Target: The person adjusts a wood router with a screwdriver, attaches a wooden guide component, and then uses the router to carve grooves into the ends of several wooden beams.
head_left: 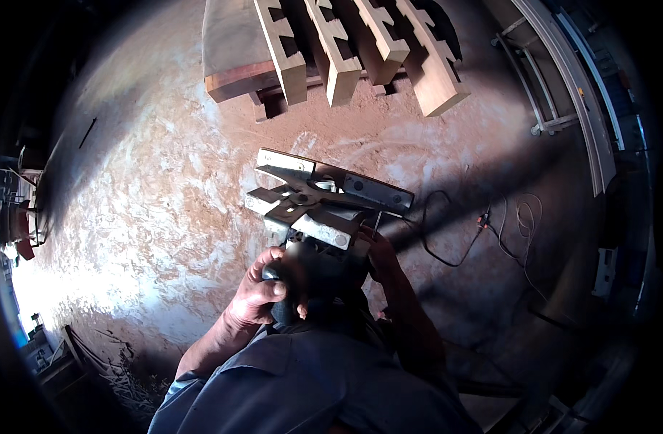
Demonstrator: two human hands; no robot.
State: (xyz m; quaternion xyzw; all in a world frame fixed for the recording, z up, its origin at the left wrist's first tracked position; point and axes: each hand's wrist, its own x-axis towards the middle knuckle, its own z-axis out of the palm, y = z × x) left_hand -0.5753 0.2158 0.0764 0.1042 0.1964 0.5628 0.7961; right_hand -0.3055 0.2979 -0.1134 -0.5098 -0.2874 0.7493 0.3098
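Close to my body I hold what looks like a router [320,271], with a dark body and its base turned up and away from me. Pale metal plates with bolts and dark pointed pieces make up a jig [324,199] across that base. My left hand [265,288] is closed round a dark rounded handle [282,307] on the left side. Over on the right side, my right hand [380,257] grips the edge of the tool near the plates; its fingers are partly in shadow.
Several notched timber pieces [340,76] rest beyond the tool on a wooden support [237,81]. A cord [447,262] with an orange-marked connector [483,220] lies on the dusty floor to the right. Long boards [563,65] lie on a rack at the far right. Scraps [125,372] are heaped at the lower left.
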